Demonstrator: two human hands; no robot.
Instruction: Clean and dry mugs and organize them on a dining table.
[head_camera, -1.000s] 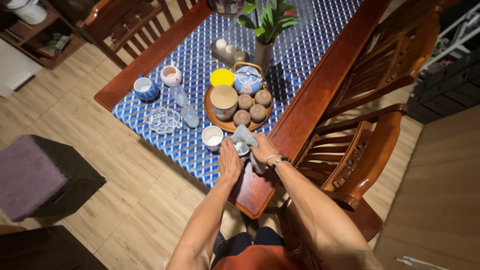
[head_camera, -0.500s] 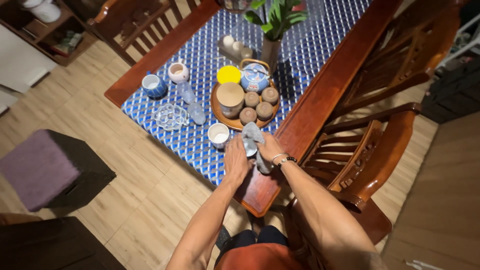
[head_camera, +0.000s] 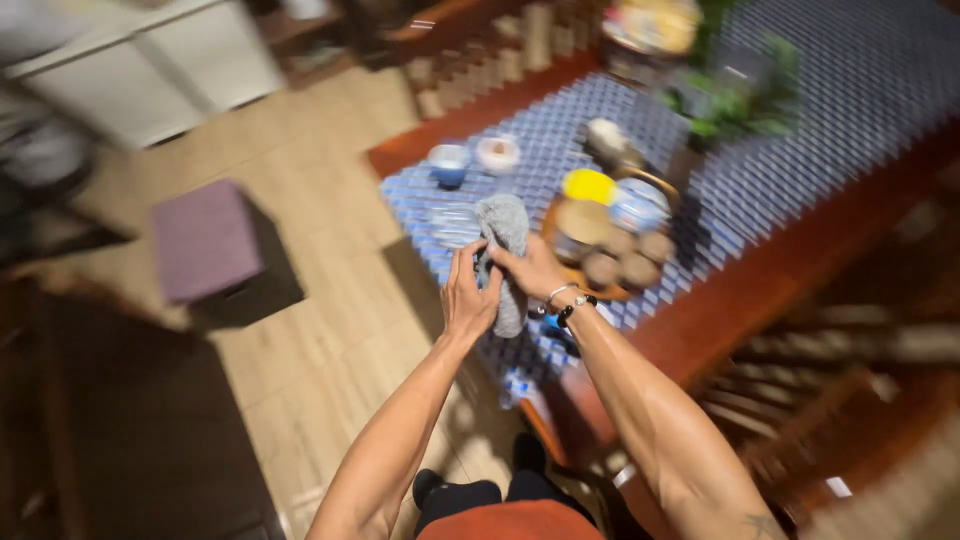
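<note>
Nearest the camera, both forearms reach forward from the person's lap and meet above the near edge of the desk (head_camera: 800, 270). The left hand (head_camera: 468, 298) curls its fingers around the lower part of a grey cloth (head_camera: 503, 240), while the right hand (head_camera: 535, 270), with a beaded bracelet (head_camera: 572, 312) at its wrist, pinches the cloth from the other side; the two hands are pressed close together with the cloth bunched between them. Whether something small is wrapped inside the cloth cannot be told: the fabric hides it and the whole view is smeared by motion.

Just beyond the hands lies the blue patterned desk cover (head_camera: 800, 130), and on it a round wooden tray (head_camera: 600, 285) carrying a lidded canister (head_camera: 580, 225), a blue and white teapot (head_camera: 638, 205), a yellow lid (head_camera: 588, 185) and several small brown cups (head_camera: 630, 265). Farther off stand a blue cup (head_camera: 448, 163) and a pale cup (head_camera: 497, 152), then a potted plant (head_camera: 730, 100). To the left, on the wooden floor (head_camera: 330, 250), sits a purple-topped stool (head_camera: 205, 240).

The hands hang over the desk's edge rather than its middle, so anything slipping from the cloth would likely drop to the floor. A loose, two-sided pinch on soft fabric gives little hold. The trailing cloth end also hangs close to the tray, where a sweep might knock the small cups.
</note>
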